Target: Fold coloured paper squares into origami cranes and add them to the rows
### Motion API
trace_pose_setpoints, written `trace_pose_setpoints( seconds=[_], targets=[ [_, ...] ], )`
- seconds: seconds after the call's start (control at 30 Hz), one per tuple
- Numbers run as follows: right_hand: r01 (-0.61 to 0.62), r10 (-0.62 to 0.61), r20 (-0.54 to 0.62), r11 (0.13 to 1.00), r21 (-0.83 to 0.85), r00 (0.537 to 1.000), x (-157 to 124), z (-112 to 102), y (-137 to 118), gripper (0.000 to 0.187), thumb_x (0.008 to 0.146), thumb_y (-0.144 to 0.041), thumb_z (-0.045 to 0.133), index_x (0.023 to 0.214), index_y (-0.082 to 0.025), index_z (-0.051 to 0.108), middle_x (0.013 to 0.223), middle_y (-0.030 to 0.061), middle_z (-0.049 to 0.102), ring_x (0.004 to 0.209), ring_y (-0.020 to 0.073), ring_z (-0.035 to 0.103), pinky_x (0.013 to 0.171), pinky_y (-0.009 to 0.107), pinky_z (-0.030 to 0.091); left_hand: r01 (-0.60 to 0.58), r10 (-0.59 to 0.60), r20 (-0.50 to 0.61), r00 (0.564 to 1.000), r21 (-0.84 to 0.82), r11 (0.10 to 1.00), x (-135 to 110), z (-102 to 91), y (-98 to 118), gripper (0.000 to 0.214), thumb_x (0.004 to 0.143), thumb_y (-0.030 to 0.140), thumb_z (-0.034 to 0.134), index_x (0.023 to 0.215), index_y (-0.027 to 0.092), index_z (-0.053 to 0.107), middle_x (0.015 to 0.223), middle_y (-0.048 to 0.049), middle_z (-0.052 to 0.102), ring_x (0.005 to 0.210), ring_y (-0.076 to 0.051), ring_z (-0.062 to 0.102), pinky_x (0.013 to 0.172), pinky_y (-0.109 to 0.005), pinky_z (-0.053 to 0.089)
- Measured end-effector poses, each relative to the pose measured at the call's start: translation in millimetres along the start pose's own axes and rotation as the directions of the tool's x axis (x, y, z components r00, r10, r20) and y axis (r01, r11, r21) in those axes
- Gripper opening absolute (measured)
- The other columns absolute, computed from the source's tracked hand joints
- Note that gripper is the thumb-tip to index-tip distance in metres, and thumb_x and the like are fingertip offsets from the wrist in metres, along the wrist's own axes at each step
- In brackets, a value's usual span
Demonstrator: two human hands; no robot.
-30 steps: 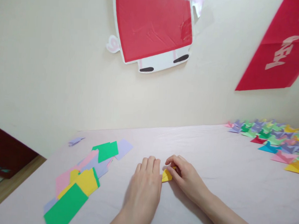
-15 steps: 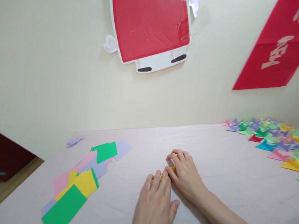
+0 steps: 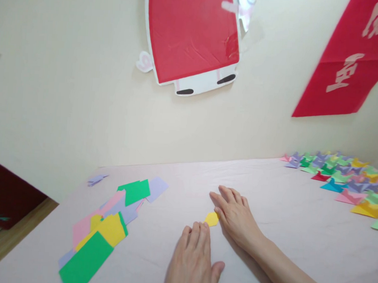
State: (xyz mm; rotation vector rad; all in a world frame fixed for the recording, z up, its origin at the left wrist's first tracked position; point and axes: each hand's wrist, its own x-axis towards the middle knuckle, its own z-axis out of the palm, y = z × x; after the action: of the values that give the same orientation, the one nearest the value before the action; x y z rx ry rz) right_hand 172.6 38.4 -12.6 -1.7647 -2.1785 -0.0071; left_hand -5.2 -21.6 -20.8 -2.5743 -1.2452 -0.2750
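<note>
Head view: yellow folded paper (image 3: 212, 219) now lying bare on the pale table (image 3: 283, 215), no longer pinched as half a second ago. Right hand (image 3: 236, 212) flattened, fingers stretched out together, palm down, its thumb edge touching the paper's right side; holding nothing. Left hand (image 3: 194, 261) pulled back toward the body, also flat and palm down, fingertips just short of the paper's lower left corner, thumb spread to the right; holding nothing either. Judged from this: a crease just pressed and released, the small piece left flat between the two hands (more of its yellow face showing than a moment earlier). Camera tipped slightly, so the wall pieces sit a little lower in frame.

Around: loose stack of coloured paper squares (image 3: 107, 226) to the left, green, yellow, pink and lilac overlapping, well apart from the hands. Small lilac folded piece (image 3: 96, 179) beyond that, near the table's far left edge. Rows of finished folded shapes (image 3: 349, 181) at the far right, many colours, well clear. On the wall, red cartoon cut-out (image 3: 192, 35) and red banner (image 3: 347, 70). Dark red furniture (image 3: 6, 194) at lower left beyond the table. Nothing lying between the hands and the yellow paper; bare cloth on all sides of it.
</note>
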Motion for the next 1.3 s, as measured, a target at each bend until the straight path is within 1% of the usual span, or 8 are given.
trace_pose_setpoints(
  seconds=[0.2, 0.37, 0.5, 0.57, 0.77, 0.93, 1.1, 1.3],
  targets=[
    [-0.005, 0.004, -0.013, 1.000, -0.021, 1.000, 0.2, -0.7, -2.5, 0.039, 0.093, -0.020, 0.046, 0.130, -0.025, 0.058, 0.142, 0.0103, 0.051, 0.126, 0.0297, 0.044, 0.097, 0.045, 0.038, -0.001, 0.002, -0.021, 1.000, 0.067, 0.998, -15.8, 5.2, -10.9, 0.063, 0.095, 0.056, 0.040, 0.130, 0.006, 0.057, 0.131, -0.0162, 0.060, 0.119, -0.031, 0.055, 0.099, -0.043, 0.042],
    [0.016, -0.017, -0.052, 1.000, -0.020, 0.999, -0.8, 0.5, -2.4, 0.038, 0.092, -0.019, 0.046, 0.128, -0.023, 0.059, 0.140, 0.0114, 0.053, 0.125, 0.0300, 0.045, 0.096, 0.046, 0.039, 0.000, 0.000, -0.019, 1.000, 0.000, 1.000, 0.4, 0.4, -4.8, 0.080, 0.090, 0.067, 0.039, 0.137, 0.003, 0.050, 0.141, -0.0193, 0.049, 0.124, -0.034, 0.051, 0.098, -0.045, 0.043],
    [0.016, -0.017, -0.078, 1.000, -0.016, 0.997, -1.4, 2.7, -1.6, 0.038, 0.092, -0.019, 0.046, 0.127, -0.022, 0.059, 0.139, 0.0115, 0.054, 0.124, 0.0308, 0.046, 0.096, 0.047, 0.039, 0.050, -0.045, 0.061, 0.997, -0.075, 0.996, 16.3, -6.3, -1.5, 0.084, 0.088, 0.072, 0.036, 0.135, 0.005, 0.053, 0.141, -0.0179, 0.049, 0.125, -0.037, 0.051, 0.100, -0.049, 0.043],
    [0.010, -0.011, -0.083, 1.000, -0.015, 0.996, -1.3, 3.0, -1.6, 0.037, 0.092, -0.019, 0.046, 0.127, -0.022, 0.059, 0.139, 0.0113, 0.054, 0.125, 0.0307, 0.046, 0.097, 0.047, 0.039, 0.046, -0.032, 0.117, 0.993, -0.120, 0.992, 21.2, -9.9, -2.0, 0.083, 0.088, 0.072, 0.036, 0.137, 0.007, 0.052, 0.142, -0.0153, 0.048, 0.126, -0.037, 0.049, 0.101, -0.051, 0.042],
    [-0.006, 0.006, -0.051, 1.000, 0.009, 0.999, -1.7, 0.9, -4.2, 0.039, 0.092, -0.028, 0.051, 0.129, -0.017, 0.058, 0.141, 0.0132, 0.053, 0.127, 0.0314, 0.043, 0.100, 0.047, 0.037, 0.064, -0.022, 0.218, 0.976, -0.188, 0.980, 27.0, -15.7, -0.3, 0.077, 0.090, 0.065, 0.044, 0.139, 0.006, 0.047, 0.143, -0.0139, 0.047, 0.126, -0.036, 0.050, 0.104, -0.050, 0.041],
    [0.011, -0.013, -0.053, 0.999, -0.030, 0.999, -1.8, -0.1, -2.6, 0.039, 0.092, -0.029, 0.051, 0.130, -0.023, 0.058, 0.141, 0.0125, 0.052, 0.127, 0.0323, 0.044, 0.096, 0.047, 0.039, 0.040, -0.013, 0.179, 0.984, -0.150, 0.988, 20.2, -13.0, -0.3, 0.080, 0.089, 0.067, 0.043, 0.136, 0.003, 0.051, 0.141, -0.0164, 0.049, 0.123, -0.037, 0.053, 0.101, -0.050, 0.043],
    [0.008, -0.013, -0.072, 0.998, -0.068, 0.997, -0.2, 1.6, 6.3, 0.041, 0.092, -0.024, 0.048, 0.131, -0.030, 0.057, 0.141, 0.0109, 0.052, 0.126, 0.0325, 0.045, 0.093, 0.048, 0.040, 0.020, -0.013, 0.083, 0.997, -0.087, 0.996, -1.3, -1.7, -8.3, 0.078, 0.090, 0.067, 0.039, 0.133, 0.003, 0.055, 0.137, -0.0198, 0.053, 0.120, -0.034, 0.055, 0.100, -0.045, 0.044],
    [0.017, -0.023, -0.105, 0.998, -0.052, 0.994, -1.7, 4.9, 11.2, 0.042, 0.092, -0.019, 0.045, 0.130, -0.032, 0.058, 0.139, 0.0100, 0.054, 0.125, 0.0298, 0.047, 0.094, 0.047, 0.041, -0.008, 0.011, 0.043, 0.999, -0.058, 0.998, -15.1, 11.0, -17.5, 0.075, 0.090, 0.064, 0.043, 0.135, 0.004, 0.053, 0.138, -0.0197, 0.052, 0.123, -0.034, 0.053, 0.100, -0.044, 0.043]
  ],
)
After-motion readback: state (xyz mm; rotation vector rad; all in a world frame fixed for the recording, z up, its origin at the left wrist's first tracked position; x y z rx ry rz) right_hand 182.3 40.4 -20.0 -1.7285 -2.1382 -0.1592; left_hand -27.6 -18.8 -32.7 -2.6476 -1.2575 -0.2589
